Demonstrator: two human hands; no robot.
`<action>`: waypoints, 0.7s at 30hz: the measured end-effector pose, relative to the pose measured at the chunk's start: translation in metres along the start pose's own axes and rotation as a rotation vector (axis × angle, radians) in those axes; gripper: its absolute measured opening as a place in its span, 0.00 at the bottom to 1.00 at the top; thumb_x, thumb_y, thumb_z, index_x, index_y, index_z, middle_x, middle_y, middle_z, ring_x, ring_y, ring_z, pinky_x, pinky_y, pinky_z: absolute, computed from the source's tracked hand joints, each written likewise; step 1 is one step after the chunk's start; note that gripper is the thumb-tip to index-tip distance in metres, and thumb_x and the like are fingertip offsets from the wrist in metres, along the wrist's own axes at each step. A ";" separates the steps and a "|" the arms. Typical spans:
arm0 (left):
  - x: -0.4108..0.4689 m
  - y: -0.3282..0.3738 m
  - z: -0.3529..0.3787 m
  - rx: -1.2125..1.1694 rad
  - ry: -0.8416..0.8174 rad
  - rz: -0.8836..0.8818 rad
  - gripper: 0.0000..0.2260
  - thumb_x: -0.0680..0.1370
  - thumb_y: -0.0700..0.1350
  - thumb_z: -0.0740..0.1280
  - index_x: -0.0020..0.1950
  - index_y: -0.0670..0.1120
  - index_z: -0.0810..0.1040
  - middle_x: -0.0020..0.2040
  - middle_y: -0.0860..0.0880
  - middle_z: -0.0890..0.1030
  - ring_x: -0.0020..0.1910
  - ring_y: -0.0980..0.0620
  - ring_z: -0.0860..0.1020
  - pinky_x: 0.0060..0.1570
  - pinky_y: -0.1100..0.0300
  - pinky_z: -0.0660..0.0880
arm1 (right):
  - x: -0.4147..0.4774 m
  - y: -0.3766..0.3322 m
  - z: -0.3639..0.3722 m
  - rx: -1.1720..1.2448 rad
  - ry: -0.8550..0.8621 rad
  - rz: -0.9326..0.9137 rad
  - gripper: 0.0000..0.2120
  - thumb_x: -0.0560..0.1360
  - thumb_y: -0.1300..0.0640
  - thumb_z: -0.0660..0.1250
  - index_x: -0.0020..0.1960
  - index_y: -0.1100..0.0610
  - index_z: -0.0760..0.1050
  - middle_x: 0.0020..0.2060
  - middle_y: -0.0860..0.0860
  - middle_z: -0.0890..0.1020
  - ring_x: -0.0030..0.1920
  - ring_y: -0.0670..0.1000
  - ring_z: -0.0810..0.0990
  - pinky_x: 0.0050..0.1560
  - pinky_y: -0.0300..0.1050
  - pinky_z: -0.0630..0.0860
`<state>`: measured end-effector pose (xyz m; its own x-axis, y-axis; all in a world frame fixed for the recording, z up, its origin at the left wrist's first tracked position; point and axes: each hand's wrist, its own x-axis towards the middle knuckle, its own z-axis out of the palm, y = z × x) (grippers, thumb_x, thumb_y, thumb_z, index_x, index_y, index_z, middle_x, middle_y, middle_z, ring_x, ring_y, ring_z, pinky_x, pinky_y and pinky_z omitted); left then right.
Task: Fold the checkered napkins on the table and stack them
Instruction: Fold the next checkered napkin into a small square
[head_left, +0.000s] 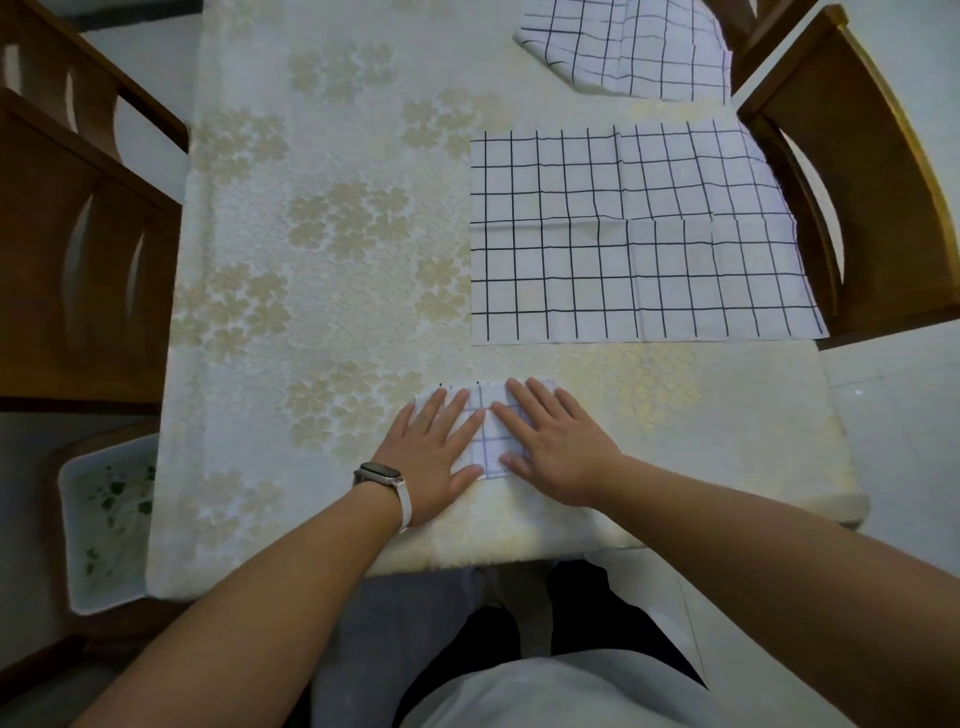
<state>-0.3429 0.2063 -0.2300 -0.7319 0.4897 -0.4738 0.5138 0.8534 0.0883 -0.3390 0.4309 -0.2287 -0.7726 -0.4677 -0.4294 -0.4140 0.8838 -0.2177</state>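
Note:
A small folded checkered napkin (488, 436) lies near the table's front edge, mostly covered by both hands. My left hand (434, 452), with a watch on its wrist, presses flat on the napkin's left part. My right hand (556, 441) presses flat on its right part, fingers straight. A large checkered napkin (623, 239) lies spread out flat at the right of the table, its right side hanging over the edge. Another checkered napkin (628, 47) lies loosely at the far right corner, partly cut off by the frame.
The table (311, 260) wears a cream cloth with a floral pattern. Wooden chairs stand at the left (78, 234) and the right (862, 182). A white tray (104, 525) with green bits sits low at the left.

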 end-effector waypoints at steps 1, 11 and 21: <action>0.000 -0.001 0.001 0.002 -0.010 -0.004 0.30 0.77 0.67 0.40 0.74 0.58 0.31 0.74 0.53 0.29 0.76 0.49 0.33 0.75 0.46 0.39 | -0.001 0.001 0.002 -0.017 0.003 -0.001 0.33 0.80 0.35 0.40 0.79 0.48 0.37 0.78 0.52 0.35 0.76 0.52 0.32 0.75 0.53 0.35; 0.001 -0.006 -0.002 0.014 -0.076 -0.053 0.33 0.76 0.70 0.38 0.74 0.57 0.30 0.72 0.53 0.26 0.74 0.50 0.29 0.73 0.43 0.36 | -0.003 0.008 0.003 -0.059 -0.030 0.012 0.34 0.79 0.33 0.37 0.77 0.47 0.31 0.75 0.51 0.30 0.75 0.53 0.29 0.75 0.58 0.35; -0.018 0.006 -0.028 -0.597 0.196 -0.637 0.19 0.77 0.55 0.62 0.63 0.47 0.71 0.58 0.45 0.74 0.54 0.44 0.74 0.53 0.52 0.74 | -0.010 -0.016 -0.033 0.466 0.141 0.469 0.27 0.77 0.48 0.63 0.73 0.56 0.62 0.67 0.56 0.67 0.65 0.57 0.68 0.61 0.52 0.71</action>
<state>-0.3391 0.2078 -0.1969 -0.8902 -0.1336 -0.4355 -0.2946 0.8980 0.3267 -0.3404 0.4215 -0.1923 -0.8882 -0.0028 -0.4594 0.2068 0.8905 -0.4052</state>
